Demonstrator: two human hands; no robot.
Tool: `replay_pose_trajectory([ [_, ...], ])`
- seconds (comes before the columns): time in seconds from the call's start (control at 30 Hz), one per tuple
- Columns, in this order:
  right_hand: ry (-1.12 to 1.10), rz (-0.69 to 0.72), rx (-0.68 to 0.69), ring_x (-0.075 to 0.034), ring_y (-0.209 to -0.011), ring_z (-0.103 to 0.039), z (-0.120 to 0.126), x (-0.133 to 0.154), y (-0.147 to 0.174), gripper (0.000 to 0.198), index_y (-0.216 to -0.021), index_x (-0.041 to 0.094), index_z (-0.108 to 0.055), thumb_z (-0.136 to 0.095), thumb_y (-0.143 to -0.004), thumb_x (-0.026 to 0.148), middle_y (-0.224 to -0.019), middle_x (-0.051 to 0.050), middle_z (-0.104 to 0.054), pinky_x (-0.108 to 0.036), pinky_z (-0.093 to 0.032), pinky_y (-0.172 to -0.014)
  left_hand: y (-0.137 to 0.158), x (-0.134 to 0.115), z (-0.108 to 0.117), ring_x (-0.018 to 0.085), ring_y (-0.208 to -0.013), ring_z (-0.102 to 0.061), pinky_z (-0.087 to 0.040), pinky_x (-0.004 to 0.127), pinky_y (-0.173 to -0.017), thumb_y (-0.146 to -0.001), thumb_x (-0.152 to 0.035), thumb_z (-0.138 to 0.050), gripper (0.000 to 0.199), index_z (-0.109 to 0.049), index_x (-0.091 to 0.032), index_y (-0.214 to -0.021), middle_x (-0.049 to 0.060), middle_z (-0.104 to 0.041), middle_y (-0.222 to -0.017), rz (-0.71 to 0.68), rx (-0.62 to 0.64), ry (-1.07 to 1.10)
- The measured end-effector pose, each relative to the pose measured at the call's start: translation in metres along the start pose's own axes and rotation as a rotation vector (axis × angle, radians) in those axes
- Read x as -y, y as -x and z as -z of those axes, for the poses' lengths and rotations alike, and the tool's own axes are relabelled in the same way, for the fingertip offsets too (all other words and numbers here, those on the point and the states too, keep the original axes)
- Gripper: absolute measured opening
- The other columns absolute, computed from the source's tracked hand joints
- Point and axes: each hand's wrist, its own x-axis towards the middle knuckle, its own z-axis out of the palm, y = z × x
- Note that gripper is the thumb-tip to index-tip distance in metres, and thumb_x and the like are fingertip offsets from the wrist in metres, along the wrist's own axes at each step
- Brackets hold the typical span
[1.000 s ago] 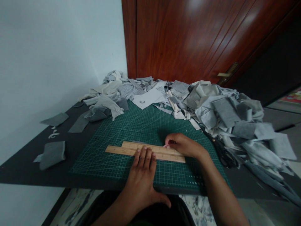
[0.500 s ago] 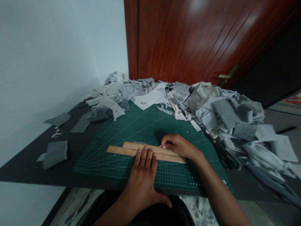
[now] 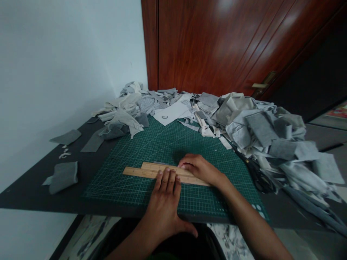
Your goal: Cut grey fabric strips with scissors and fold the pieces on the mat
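Rulers (image 3: 148,170) pale tan; cutting mat (image 3: 168,144) green, pale grid lines; cloth scraps (image 3: 260,128) grey, off-white; door (image 3: 203,43) reddish-brown.

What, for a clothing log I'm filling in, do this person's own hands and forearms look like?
The left hand and right hand are both bare: no gloves, and no rings show. The left forearm and right forearm show no sleeve, watch or bracelet. Their upper arms are out of view.
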Motion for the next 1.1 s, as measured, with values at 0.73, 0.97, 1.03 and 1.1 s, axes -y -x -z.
replay_pose_trajectory([
  [0.73,0.186,-0.202,0.118,-0.021,-0.086,-0.069,0.037,-0.004,0.025,0.028,-0.089,0.021,-0.075,-0.054,-0.09,0.003,-0.089,-0.005,-0.074,-0.028,-0.047,-0.077,0.001,0.0,0.0,0.048,-0.152,-0.029,-0.02,0.063,-0.126,-0.046,-0.111,-0.04,0.151,-0.047,-0.002,-0.149,0.03,-0.039,-0.16,-0.001,-0.005,0.016],
  [0.97,0.145,-0.22,0.132,-0.02,-0.081,-0.069,0.04,-0.01,0.026,0.028,-0.085,0.021,-0.076,-0.055,-0.087,0.003,-0.085,-0.003,-0.075,-0.027,-0.047,-0.072,0.002,0.001,-0.002,0.048,-0.153,-0.027,-0.02,0.063,-0.125,-0.047,-0.11,-0.043,0.149,-0.045,-0.004,-0.151,0.029,-0.038,-0.161,-0.01,-0.02,0.024],
  [1.03,0.128,-0.213,0.127,-0.019,-0.081,-0.069,0.04,-0.009,0.025,0.028,-0.085,0.021,-0.076,-0.055,-0.087,0.002,-0.085,-0.003,-0.075,-0.026,-0.047,-0.072,0.002,0.001,-0.002,0.048,-0.153,-0.027,-0.02,0.063,-0.125,-0.048,-0.109,-0.045,0.148,-0.044,-0.004,-0.152,0.028,-0.038,-0.162,-0.011,-0.023,0.025],
  [1.1,0.109,-0.203,0.121,-0.019,-0.082,-0.07,0.039,-0.007,0.024,0.027,-0.086,0.021,-0.075,-0.056,-0.086,0.002,-0.086,-0.002,-0.075,-0.027,-0.048,-0.072,0.003,0.001,-0.002,0.048,-0.153,-0.026,-0.02,0.064,-0.125,-0.05,-0.108,-0.048,0.145,-0.042,-0.007,-0.154,0.026,-0.037,-0.163,-0.008,-0.03,0.027],
])
